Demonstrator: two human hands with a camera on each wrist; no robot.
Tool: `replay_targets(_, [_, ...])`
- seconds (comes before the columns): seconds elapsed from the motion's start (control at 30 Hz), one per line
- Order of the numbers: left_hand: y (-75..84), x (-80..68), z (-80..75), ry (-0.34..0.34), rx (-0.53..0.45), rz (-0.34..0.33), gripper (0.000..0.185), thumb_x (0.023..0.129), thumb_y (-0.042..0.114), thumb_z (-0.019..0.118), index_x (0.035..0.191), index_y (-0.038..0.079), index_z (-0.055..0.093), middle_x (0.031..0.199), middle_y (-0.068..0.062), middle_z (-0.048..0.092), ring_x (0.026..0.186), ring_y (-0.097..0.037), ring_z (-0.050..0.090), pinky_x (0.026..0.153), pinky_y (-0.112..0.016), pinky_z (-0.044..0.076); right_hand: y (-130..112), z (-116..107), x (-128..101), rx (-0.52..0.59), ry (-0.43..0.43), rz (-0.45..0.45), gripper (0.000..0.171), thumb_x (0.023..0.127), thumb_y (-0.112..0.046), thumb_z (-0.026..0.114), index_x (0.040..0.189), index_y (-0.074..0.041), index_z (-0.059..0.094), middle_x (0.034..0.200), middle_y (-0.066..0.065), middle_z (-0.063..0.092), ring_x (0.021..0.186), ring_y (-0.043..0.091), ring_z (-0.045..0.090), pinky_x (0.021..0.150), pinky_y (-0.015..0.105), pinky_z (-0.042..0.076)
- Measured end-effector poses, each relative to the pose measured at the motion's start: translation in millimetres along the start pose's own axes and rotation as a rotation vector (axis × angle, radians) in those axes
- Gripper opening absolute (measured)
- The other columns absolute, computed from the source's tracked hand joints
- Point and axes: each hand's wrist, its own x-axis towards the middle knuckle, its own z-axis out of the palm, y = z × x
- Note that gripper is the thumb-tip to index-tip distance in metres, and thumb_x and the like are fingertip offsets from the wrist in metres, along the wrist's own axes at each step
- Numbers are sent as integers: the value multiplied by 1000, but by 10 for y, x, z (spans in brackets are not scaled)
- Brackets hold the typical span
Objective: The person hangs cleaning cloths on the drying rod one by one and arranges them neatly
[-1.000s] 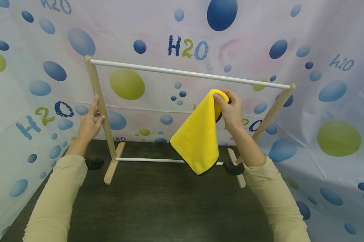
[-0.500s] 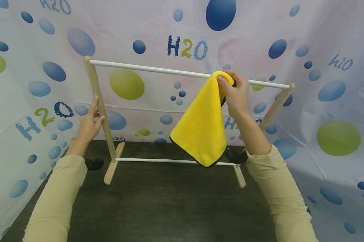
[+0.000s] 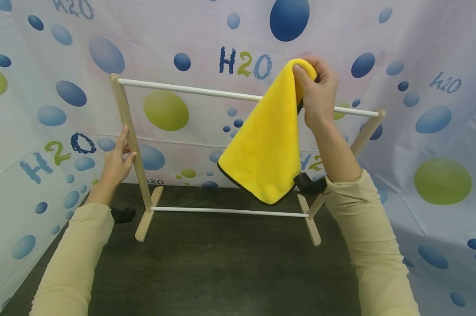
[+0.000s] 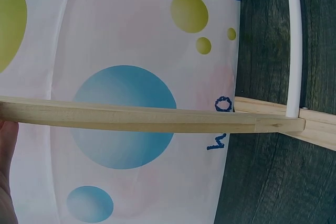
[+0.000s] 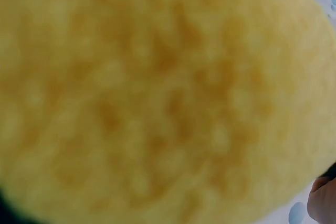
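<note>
A small wooden drying rack stands on the dark table, with a white top rail (image 3: 190,91) between two slanted wooden posts. My right hand (image 3: 319,94) pinches a yellow cloth (image 3: 267,145) by its top fold and holds it above the rail's right half; the cloth hangs down in front of the rail. In the right wrist view the yellow cloth (image 5: 157,93) fills the frame, blurred. My left hand (image 3: 117,160) grips the left post (image 3: 132,140) at mid height. The left wrist view shows that wooden post (image 4: 147,118) running to its foot.
A white lower rail (image 3: 226,211) joins the rack's two wooden feet (image 3: 146,221). A bubble-print curtain (image 3: 420,66) closes in the back and both sides. The dark wooden tabletop (image 3: 222,267) stretches toward me in front of the rack.
My right hand has lifted the yellow cloth from below the top rail to above it, moving slightly right. My left hand has stayed on the left post.
</note>
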Motion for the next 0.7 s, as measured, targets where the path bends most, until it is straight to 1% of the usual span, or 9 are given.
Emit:
replay_targets(0.13, [-21, 0, 3, 14, -4, 19, 80, 85, -13, 52, 147, 19, 12, 122, -38, 45, 96, -52, 53, 76, -58, 46, -91, 26, 107, 13, 8, -6, 5, 85, -3, 61, 89, -4, 64, 87, 8, 54, 73, 18, 53, 74, 26, 48])
replay_targets(0.23, [-20, -3, 0, 15, -4, 20, 80, 85, -13, 52, 147, 18, 12, 121, -38, 46, 96, -53, 53, 76, -58, 46, -130, 32, 183, 37, 15, -22, 4, 85, -3, 62, 89, -3, 63, 87, 9, 54, 73, 19, 53, 75, 27, 47])
replay_targets(0.33, [-3, -7, -4, 14, -3, 19, 79, 85, -13, 52, 147, 16, 13, 120, -38, 47, 96, -53, 53, 75, -58, 46, -142, 26, 259, 63, 33, -41, 3, 84, -1, 62, 87, -2, 63, 84, 9, 53, 71, 18, 52, 73, 27, 46])
replay_targets(0.43, [8, -10, -4, 15, 0, 23, 78, 85, -13, 52, 147, 15, 13, 119, -38, 48, 96, -52, 53, 75, -59, 47, -145, 7, 335, 77, 55, -42, 3, 84, -1, 62, 87, -2, 63, 83, 9, 53, 71, 18, 52, 74, 27, 46])
replay_targets(0.57, [5, -12, -2, 18, -4, 25, 78, 85, -13, 52, 147, 14, 14, 118, -38, 48, 95, -52, 53, 75, -58, 46, -121, -22, 420, 55, 82, -41, 3, 84, -1, 62, 86, -3, 63, 82, 8, 53, 70, 17, 51, 72, 27, 45])
replay_targets(0.7, [4, -14, -9, 13, -16, 12, 78, 85, -13, 52, 147, 14, 13, 118, -38, 48, 96, -53, 53, 76, -58, 46, -66, -62, 476, -8, 130, -32, 5, 83, -1, 62, 81, -6, 64, 81, 6, 53, 69, 15, 50, 69, 26, 43])
